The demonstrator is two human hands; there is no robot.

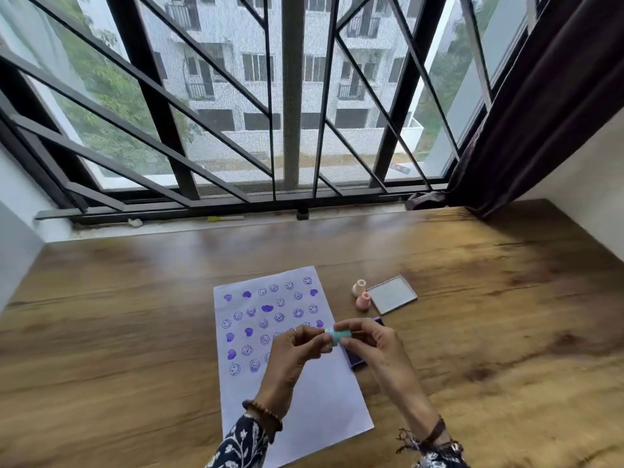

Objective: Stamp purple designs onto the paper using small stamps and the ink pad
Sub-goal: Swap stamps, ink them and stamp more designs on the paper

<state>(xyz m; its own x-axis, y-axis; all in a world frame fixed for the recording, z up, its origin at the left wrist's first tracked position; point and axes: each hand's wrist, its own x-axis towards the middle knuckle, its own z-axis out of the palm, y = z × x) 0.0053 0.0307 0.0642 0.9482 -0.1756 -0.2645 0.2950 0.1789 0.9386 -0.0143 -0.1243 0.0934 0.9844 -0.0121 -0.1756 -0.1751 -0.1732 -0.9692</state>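
A white sheet of paper (314, 410) lies on the wooden table (135, 332), its upper half covered with purple smiley and heart prints. Above its right edge, both hands hold a small light-blue stamp (335, 336): my left hand (293, 356) pinches its left end, my right hand (368, 342) its right end. The purple ink pad (351, 358) rests just right of the paper, largely hidden beneath my right hand. Two pink stamps (360, 295) stand upright farther back, next to the pad's grey lid (391, 294).
The table ends at a window sill (219, 224) with black bars behind it. A dark curtain (540, 113) hangs at the back right, against a white wall. Bare wood surrounds the paper to the left and right.
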